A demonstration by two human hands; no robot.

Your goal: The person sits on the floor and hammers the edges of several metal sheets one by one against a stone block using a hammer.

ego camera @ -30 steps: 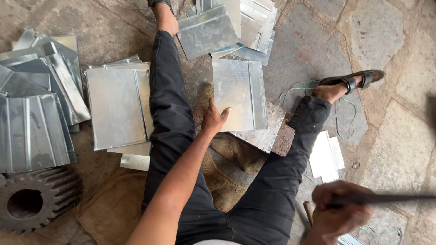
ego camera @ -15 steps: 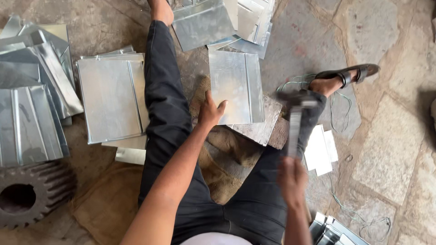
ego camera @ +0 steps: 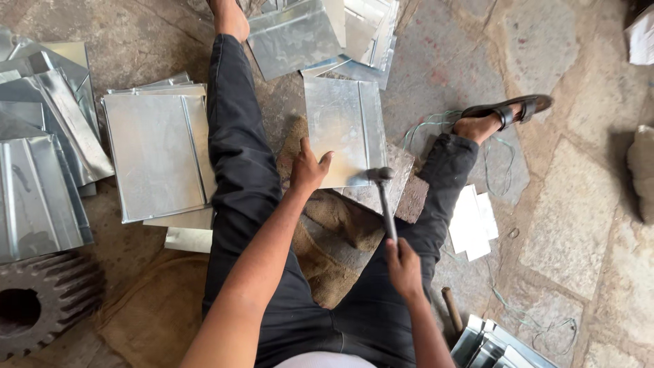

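Note:
I sit on the stone floor with my legs spread. Between them a shiny metal sheet (ego camera: pixel 344 129) with a folded seam lies on a stone block (ego camera: pixel 392 187). My left hand (ego camera: pixel 308 167) presses flat on the sheet's near left corner. My right hand (ego camera: pixel 403 266) grips the handle of a hammer (ego camera: pixel 381 194), whose head rests at the sheet's near right edge.
Stacks of similar metal sheets lie to the left (ego camera: pixel 157 157) and at the top (ego camera: pixel 320 31). A large toothed gear (ego camera: pixel 41 307) sits at the lower left. Burlap sacking (ego camera: pixel 340 225) lies under my legs. White scraps (ego camera: pixel 473 221) and thin wire (ego camera: pixel 504 163) are on the right.
My right hand swung the hammer from low at the right, up over my right knee, then down onto the sheet's near edge. My left hand stayed on the sheet.

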